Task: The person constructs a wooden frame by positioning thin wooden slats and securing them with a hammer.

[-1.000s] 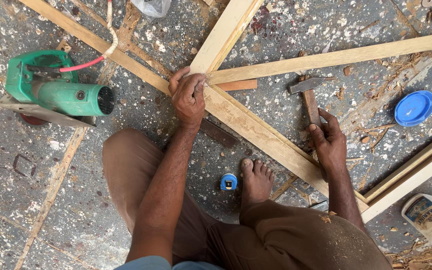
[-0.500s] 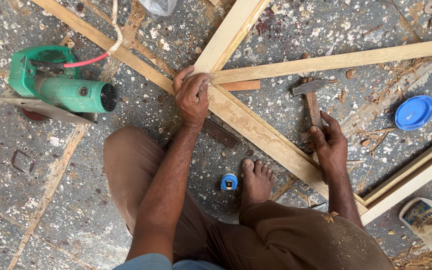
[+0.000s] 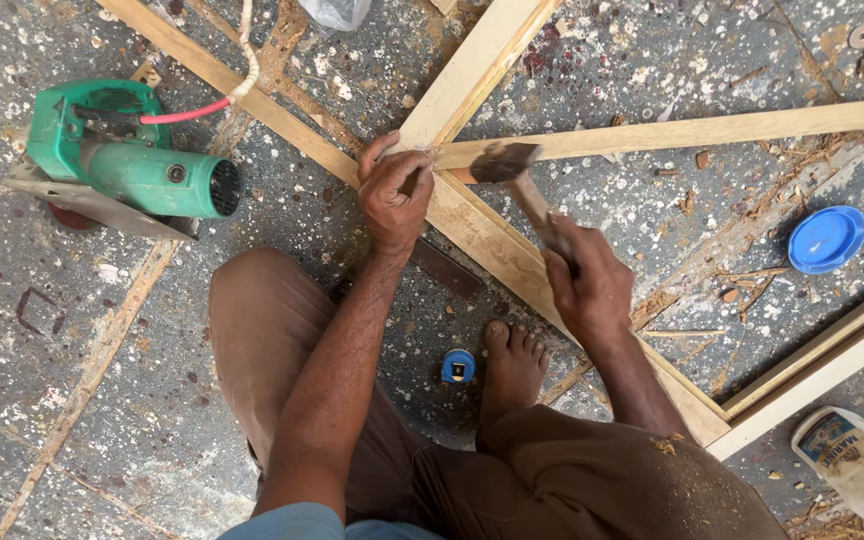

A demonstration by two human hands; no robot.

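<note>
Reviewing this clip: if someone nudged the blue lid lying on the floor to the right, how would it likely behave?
The blue lid looks like thin plastic, so probably light and easy to slide. It lies flat among wood scraps on the speckled floor, so it seems unlikely to roll unless tipped onto its round edge. The rough, littered surface might snag it.

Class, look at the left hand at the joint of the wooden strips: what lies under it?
Under the left hand the wooden strips meet; the joint itself is covered by the fingers.

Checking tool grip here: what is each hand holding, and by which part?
The right hand grips a hammer by its wooden handle. The left hand presses on the wooden frame joint; anything pinched there cannot be told.
</note>
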